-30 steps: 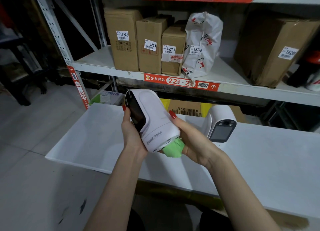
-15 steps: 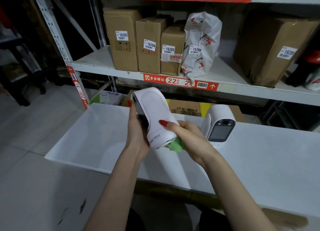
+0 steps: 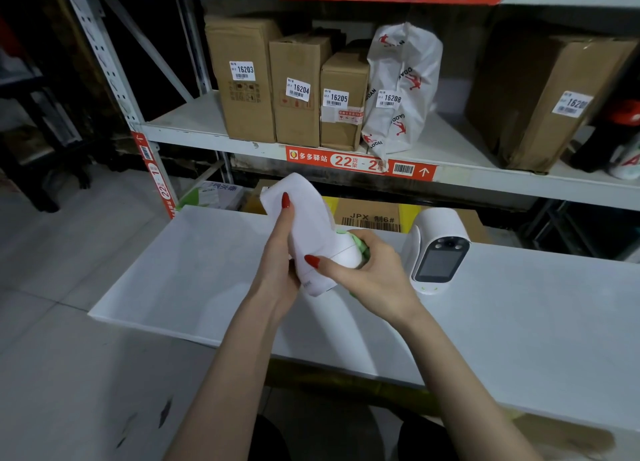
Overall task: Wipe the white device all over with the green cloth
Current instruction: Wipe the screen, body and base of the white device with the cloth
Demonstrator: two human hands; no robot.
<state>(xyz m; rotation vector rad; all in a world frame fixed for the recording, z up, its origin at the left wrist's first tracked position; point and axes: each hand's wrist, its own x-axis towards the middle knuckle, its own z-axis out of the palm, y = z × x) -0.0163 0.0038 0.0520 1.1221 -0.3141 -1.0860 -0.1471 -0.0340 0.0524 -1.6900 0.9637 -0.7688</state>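
Note:
I hold the white device (image 3: 308,218) above the white table (image 3: 519,339), tilted, its plain white back toward me and its dark screen hidden. My left hand (image 3: 278,263) grips its left side from below, one finger stretched up along the back. My right hand (image 3: 372,273) wraps the device's lower right end and presses the green cloth (image 3: 360,246) against it. Only a small strip of the cloth shows between my fingers and the device.
A second white device (image 3: 438,249) with a dark screen stands upright on the table just right of my hands. Behind is a metal shelf (image 3: 194,128) with labelled cardboard boxes (image 3: 242,79) and a white bag (image 3: 401,86). Grey floor lies to the left.
The device has been turned in my hands: its dark screen faced left before and is now out of sight. My right hand with the cloth slid up around the lower right end.

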